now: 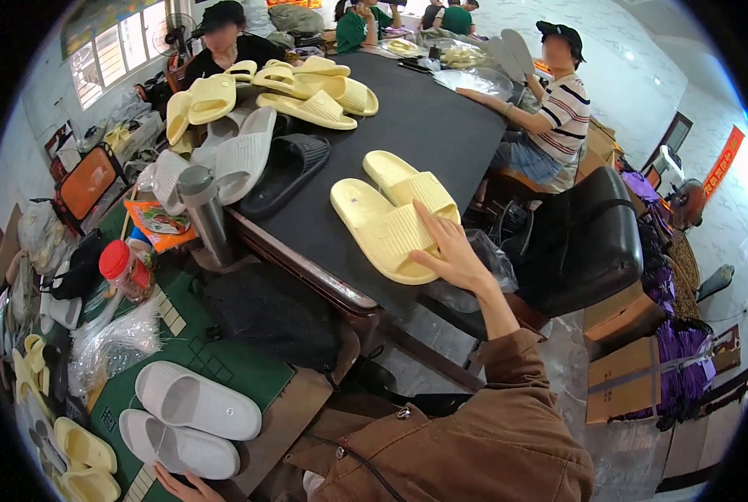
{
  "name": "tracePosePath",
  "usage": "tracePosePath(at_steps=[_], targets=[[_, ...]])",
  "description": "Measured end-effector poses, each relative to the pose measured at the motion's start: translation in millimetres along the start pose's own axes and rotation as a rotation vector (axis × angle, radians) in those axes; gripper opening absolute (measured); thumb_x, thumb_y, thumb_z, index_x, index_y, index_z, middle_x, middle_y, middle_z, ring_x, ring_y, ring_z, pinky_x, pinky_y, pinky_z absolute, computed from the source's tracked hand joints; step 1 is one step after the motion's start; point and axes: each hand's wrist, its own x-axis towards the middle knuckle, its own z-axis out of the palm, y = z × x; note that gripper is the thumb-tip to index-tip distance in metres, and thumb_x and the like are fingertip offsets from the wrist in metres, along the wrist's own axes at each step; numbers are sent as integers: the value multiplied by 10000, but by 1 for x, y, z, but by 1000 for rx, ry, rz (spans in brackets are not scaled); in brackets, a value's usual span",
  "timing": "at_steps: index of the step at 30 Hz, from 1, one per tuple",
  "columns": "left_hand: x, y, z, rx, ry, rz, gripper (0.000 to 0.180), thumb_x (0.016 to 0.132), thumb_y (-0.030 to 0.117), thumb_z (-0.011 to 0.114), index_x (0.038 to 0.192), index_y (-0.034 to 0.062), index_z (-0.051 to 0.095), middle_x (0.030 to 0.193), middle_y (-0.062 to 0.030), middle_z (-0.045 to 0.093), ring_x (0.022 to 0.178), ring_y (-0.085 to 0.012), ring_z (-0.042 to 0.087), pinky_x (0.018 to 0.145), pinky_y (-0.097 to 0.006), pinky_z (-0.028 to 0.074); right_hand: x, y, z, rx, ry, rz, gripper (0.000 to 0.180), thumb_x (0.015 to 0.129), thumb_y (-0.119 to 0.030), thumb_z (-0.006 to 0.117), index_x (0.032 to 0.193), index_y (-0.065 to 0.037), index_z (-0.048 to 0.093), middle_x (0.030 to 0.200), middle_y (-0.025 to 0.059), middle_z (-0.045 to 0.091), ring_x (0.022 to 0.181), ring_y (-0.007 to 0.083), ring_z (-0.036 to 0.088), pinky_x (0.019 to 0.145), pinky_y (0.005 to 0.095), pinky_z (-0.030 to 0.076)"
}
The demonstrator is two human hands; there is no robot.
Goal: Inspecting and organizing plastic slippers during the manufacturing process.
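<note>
Head view: right hand [453,251] spread flat, fingers resting on the near yellow slide [382,230], a soft moulded foam slipper with a ribbed strap. A second yellow slide [407,182] lies touching it on the far side. Both sit on the worktop [441,125], matte black top with a dark wood edge, close to its near right edge. Brown jacket sleeve [516,368] runs up to that hand.

Left hand [186,485] at the bottom edge, mostly cut off; fingers touch the near white slide [177,448]; spread or curled, cannot tell. Another white slide [198,402], smooth and rounded, lies just beyond it on a green mat [223,360].

Left of the yellow pair on the worktop: black ribbed slide [286,167], grey ribbed slides [240,155], a metal flask [202,209]. Far end: a heap of yellow slides [307,88]. Right of the worktop, a glossy black chair [591,243].
</note>
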Motion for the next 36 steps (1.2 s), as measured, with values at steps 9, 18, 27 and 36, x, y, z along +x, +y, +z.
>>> tracePosePath(at_steps=[9, 18, 27, 36], targets=[[41, 1, -15, -67, -159, 129, 649, 950, 468, 434, 1374, -20, 382, 1407, -264, 345, 1246, -454, 372, 1010, -537, 329, -8, -53, 23, 33, 48, -52, 775, 786, -211, 619, 1449, -38, 256, 1155, 224, 519, 1142, 357, 456, 1037, 437, 273], [7, 82, -18, 85, -245, 124, 576, 950, 398, 463, 1344, -19, 414, 1346, -298, 371, 1176, -462, 396, 966, -528, 340, -13, -57, 33, 62, 196, -55, 740, 740, -62, 562, 1437, -111, 319, 1060, 152, 557, 1067, 308, 507, 992, 431, 327], [41, 59, 16, 151, -349, 80, 503, 948, 206, 457, 1425, 98, 336, 1440, -228, 298, 1337, -390, 263, 1091, -455, 203, -12, -75, 30, 78, 175, -54, 612, 728, 8, 565, 1324, -111, 497, 1003, 150, 623, 1013, 310, 561, 962, 401, 383], [51, 54, 62, 293, -271, 128, 483, 953, 321, 442, 1400, 147, 385, 1430, -259, 300, 1324, -413, 267, 1082, -522, 165, -14, -72, 41, 82, 260, -36, 554, 720, -37, 596, 1265, -116, 537, 1002, 136, 620, 998, 303, 570, 922, 402, 409]])
